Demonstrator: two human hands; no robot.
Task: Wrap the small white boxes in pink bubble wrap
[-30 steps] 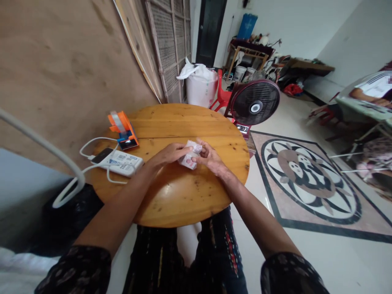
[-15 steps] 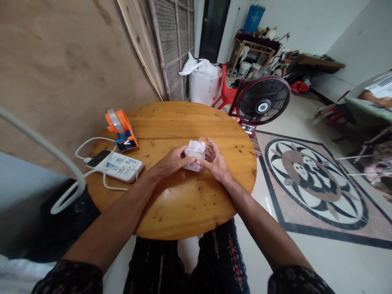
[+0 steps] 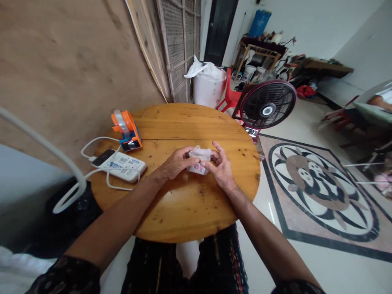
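Note:
Over the middle of the round wooden table (image 3: 171, 212), a small white box with pink print (image 3: 198, 168) is held between my two hands. Clear, crinkled plastic shows at its top. My left hand (image 3: 179, 162) grips the box's left side, thumb in front and fingers behind. On the right side, my right hand (image 3: 222, 165) pinches it with the thumb at the front edge; its index finger sticks up away from the box. The fingertips behind the box are partly hidden, and I cannot make out what is inside.
At the table's left lie a white power bank (image 3: 128, 167) with cables and an orange and blue tape dispenser (image 3: 130, 132). A dark red fan (image 3: 268, 104) stands beyond the right edge, near a red plastic chair (image 3: 229, 96) and a white sack (image 3: 208, 87). Another person's arm (image 3: 379, 101) shows far right.
The plastic at the top of the box has shifted and now looks flatter and more folded. Both hands still hold the box. The whole view has moved slightly.

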